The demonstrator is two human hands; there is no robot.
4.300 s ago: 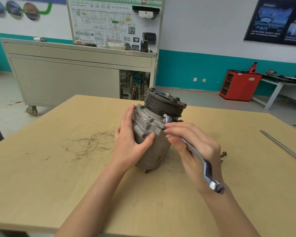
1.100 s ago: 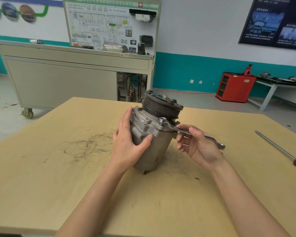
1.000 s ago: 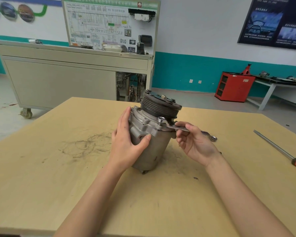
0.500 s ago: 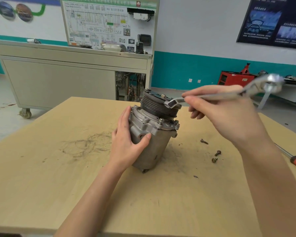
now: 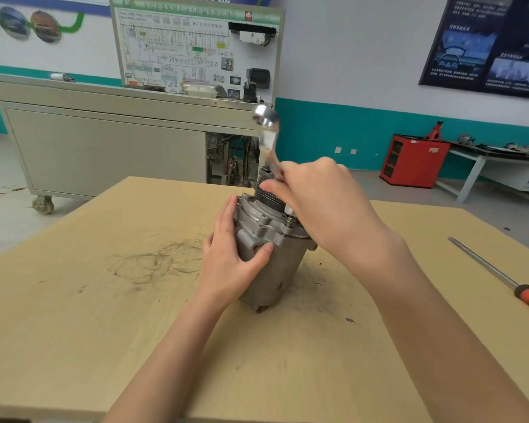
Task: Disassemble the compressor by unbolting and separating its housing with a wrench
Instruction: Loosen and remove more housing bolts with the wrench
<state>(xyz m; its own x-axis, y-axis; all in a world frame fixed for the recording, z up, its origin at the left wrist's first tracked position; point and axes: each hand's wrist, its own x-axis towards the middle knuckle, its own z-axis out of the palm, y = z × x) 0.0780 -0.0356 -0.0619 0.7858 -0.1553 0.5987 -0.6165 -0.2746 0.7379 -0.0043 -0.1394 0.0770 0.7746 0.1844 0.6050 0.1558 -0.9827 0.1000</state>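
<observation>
A grey metal compressor point(image 5: 274, 257) stands upright in the middle of the wooden table point(image 5: 74, 315), its black grooved pulley on top and mostly hidden behind my right hand. My left hand point(image 5: 229, 257) grips the left side of the housing, thumb across the front. My right hand point(image 5: 315, 203) hovers over the pulley and holds a shiny wrench point(image 5: 268, 138). The wrench points steeply up and away, blurred, with its ring end highest. Its lower end is hidden by my fingers.
A long screwdriver point(image 5: 501, 277) with an orange handle lies at the table's right edge. Behind the table stands a grey wheeled cabinet point(image 5: 104, 141) with a wiring display board. A red tool cabinet point(image 5: 413, 160) and a bench are at the far right.
My right hand took the wrench off the flange bolt, lifted it and swung it from lying sideways to standing nearly upright over the pulley. My left hand kept its hold on the housing.
</observation>
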